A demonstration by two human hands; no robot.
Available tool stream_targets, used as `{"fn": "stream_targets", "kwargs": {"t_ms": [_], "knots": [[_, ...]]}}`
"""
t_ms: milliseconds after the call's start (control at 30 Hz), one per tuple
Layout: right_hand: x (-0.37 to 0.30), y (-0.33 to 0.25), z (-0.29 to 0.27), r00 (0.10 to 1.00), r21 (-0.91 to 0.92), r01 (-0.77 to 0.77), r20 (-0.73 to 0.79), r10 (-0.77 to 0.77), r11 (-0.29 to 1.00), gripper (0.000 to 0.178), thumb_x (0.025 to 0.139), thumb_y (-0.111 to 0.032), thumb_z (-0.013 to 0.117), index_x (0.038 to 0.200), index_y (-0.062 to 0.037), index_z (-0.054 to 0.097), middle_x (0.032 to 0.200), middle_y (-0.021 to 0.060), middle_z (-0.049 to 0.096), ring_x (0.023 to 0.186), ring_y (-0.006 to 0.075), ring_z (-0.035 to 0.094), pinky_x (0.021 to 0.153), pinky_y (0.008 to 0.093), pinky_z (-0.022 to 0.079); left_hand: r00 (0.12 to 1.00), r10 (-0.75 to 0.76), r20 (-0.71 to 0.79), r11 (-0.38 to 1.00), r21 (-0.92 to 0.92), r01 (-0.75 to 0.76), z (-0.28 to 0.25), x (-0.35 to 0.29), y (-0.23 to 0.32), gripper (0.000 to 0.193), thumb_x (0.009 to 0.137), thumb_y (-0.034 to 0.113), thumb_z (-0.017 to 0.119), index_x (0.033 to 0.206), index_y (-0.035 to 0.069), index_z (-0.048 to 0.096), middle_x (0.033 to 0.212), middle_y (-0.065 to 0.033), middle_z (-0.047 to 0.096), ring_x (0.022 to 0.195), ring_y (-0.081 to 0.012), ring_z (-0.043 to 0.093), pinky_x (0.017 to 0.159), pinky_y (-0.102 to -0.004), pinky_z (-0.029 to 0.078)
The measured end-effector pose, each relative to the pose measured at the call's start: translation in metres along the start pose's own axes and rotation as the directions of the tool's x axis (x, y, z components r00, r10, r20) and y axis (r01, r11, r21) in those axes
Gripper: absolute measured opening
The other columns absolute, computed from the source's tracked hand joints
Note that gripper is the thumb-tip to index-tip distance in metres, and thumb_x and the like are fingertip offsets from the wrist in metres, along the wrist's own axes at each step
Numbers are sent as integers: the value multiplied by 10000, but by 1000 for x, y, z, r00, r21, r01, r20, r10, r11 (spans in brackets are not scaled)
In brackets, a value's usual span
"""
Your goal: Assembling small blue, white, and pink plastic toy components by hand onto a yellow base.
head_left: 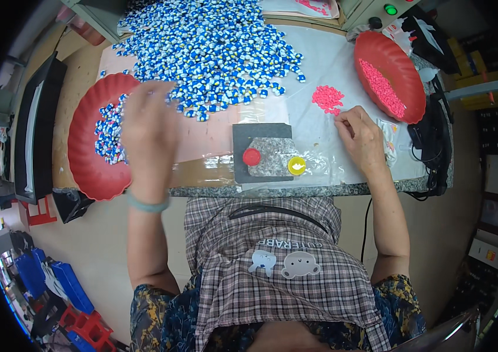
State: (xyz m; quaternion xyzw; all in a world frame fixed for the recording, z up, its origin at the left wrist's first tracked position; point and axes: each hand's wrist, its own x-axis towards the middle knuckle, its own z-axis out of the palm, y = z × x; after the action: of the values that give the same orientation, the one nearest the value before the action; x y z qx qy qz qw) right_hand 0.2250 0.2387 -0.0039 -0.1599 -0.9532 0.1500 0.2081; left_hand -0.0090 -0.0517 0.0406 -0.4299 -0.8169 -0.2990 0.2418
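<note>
My left hand [150, 138], smeared by motion, is raised beside the right edge of a red scalloped bowl [85, 170]. Small blue-and-white pieces [108, 126] lie in that bowl. My right hand [364, 141] rests at the near edge of a little heap of bright pink pieces [327, 98]; its thumb and forefinger are pinched together, and what is between them is too small to make out. Between the hands sits a speckled grey block [271, 149] on a dark square pad [243, 132]. A round red cap [251, 156] and a yellow cap [297, 165] with something white inside are on the block.
A large spread of blue-and-white pieces [202, 53] covers the back of the table. A second red bowl [407, 73] with pink pieces stands tilted at the right. A black tray [41, 117] lies far left. Dark cables [434, 149] hang by the right edge.
</note>
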Motion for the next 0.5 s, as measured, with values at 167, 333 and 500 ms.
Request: {"fn": "stream_targets", "kwargs": {"t_ms": [167,333,500], "knots": [[-4,-13,-1,991,-53,-124,36,126,991,134,817,-69,762,857,-19,645,853,85,661,662,213,655,606,347,524,953,234,190,937,-305,-169,72,23,47,189,828,10,673,1014,33,690,1056,-116,645,993,-305,615,821,-411,523],[-4,-15,-11,977,24,-177,129,172,984,124,827,-69,759,900,-13,675,846,84,659,653,210,639,607,339,507,864,397,311,904,-293,-310,118,40,57,172,808,35,676,980,26,682,998,-106,629,975,-294,599,832,-393,520],[-6,-3,-15,994,140,-73,87,61,987,126,850,-43,734,967,-4,704,883,92,664,681,216,642,634,326,503,809,471,352,882,-220,-418,134,42,59,110,784,40,625,889,34,654,899,-103,585,942,-276,596,804,-380,512]]}}
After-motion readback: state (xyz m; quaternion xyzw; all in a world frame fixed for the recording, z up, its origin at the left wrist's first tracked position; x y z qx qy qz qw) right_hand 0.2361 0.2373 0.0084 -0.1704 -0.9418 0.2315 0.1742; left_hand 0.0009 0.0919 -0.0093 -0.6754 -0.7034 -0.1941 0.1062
